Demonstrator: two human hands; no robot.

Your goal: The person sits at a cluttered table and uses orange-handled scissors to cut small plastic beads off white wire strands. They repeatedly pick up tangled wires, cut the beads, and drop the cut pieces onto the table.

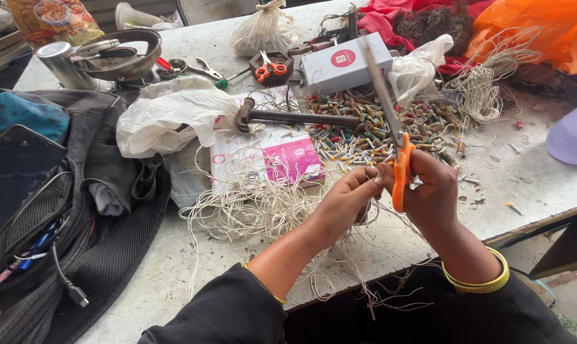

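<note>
- Far left of frame: dark backpack [78, 216] with a phone [14, 181] on it overhangs the table [543, 178]. No room to swing that way.
- Upper left: metal pan [119, 54] and steel cup [62, 64], well away from my hands.
- Centre left: white plastic bag [167, 114] and hammer [295, 118] lie on a pink-and-white packet [282, 159]. The hammer handle points toward the scissor blades, so I'd keep the tips clear of it.
- Centre: loose tangle of pale string [256, 204] spills over the near table edge. Snag risk on any pull.
- My left hand [345, 200], lower centre, is curled shut, fingertips pinching a strand of that string just beside the scissors.
- My right hand [431, 191] is closed round the orange-handled scissors [396, 137], blades pointing up-frame. Can't tell if the blades are parted.
- Judgement: hold the strand taut and short between the hands and keep the blades above the tangle, so only one strand gets between them.
- Behind the hands: heap of small capped tubes [371, 127] and a grey box [345, 64]. Little clearance forward.
- Right: another string bundle [479, 89], orange bag [543, 32]. Bare tabletop at lower right is the best free room. The table edge runs diagonally just below it.
</note>
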